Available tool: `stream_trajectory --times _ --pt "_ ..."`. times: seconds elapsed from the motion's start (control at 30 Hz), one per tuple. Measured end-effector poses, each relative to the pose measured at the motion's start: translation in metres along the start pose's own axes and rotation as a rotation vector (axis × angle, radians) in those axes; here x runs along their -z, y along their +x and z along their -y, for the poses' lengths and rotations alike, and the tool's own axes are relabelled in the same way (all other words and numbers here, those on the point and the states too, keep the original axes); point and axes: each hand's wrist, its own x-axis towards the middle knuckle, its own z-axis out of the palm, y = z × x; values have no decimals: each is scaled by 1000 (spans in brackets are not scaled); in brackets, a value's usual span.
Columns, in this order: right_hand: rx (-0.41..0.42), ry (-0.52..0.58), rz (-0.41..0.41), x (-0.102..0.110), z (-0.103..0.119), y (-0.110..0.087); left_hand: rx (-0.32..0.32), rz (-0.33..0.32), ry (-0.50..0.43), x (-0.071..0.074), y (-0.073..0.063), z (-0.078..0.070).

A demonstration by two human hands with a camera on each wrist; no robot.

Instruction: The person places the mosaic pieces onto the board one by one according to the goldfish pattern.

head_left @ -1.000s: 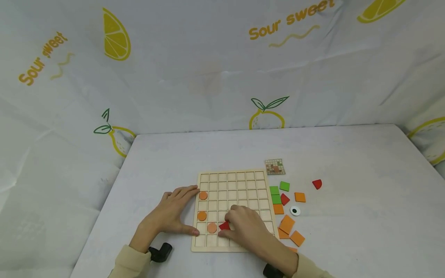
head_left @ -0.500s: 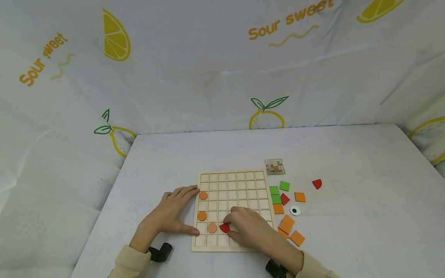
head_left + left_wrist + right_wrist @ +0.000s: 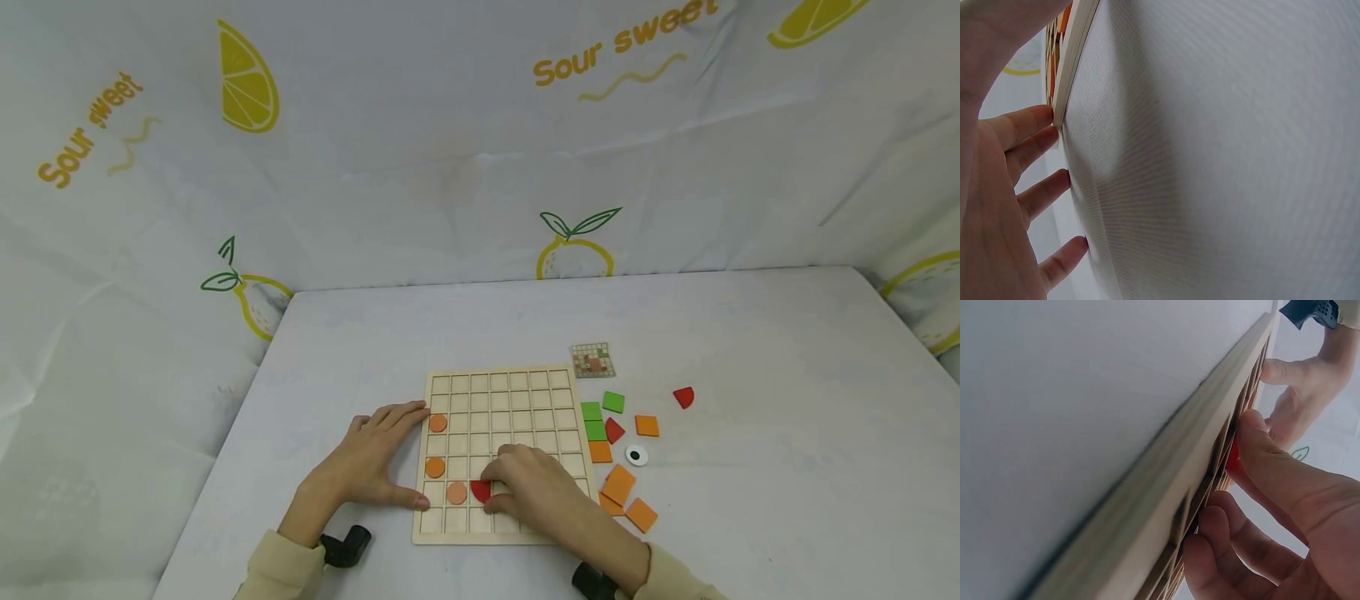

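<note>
A wooden grid board (image 3: 519, 421) lies on the table. My left hand (image 3: 375, 462) rests at its left side, thumb and fingers spread and touching the edge; the left wrist view shows the fingertips (image 3: 1041, 117) at the rim. With thumb and forefinger, my right hand (image 3: 536, 490) pinches a red quarter-circle tile (image 3: 479, 491) in a lower cell. In the right wrist view the tile (image 3: 1232, 456) is mostly hidden behind the thumb. Left of it sits a salmon disc (image 3: 457, 492). Two orange discs, an upper one (image 3: 438, 423) and a lower one (image 3: 435, 467), occupy the leftmost column.
Right of the board lie green squares (image 3: 613, 402), orange squares (image 3: 647, 426), two red tiles (image 3: 683, 397) and a white ring-like disc with a black centre (image 3: 637, 456). A small printed pattern card (image 3: 593, 360) lies by the board's upper right corner.
The red tile has turned between my right fingers and shifted slightly left, its straight edge now facing the far side. My left hand has stayed at the board's edge.
</note>
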Motion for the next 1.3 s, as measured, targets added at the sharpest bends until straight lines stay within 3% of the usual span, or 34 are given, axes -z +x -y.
stream_trajectory --times 0.97,1.3 --pt "-36 12 -8 0 -3 -3 0 -10 -11 1 -2 -1" --pt "-107 -3 -105 12 -14 -13 -6 -11 -18 1 -2 -1"
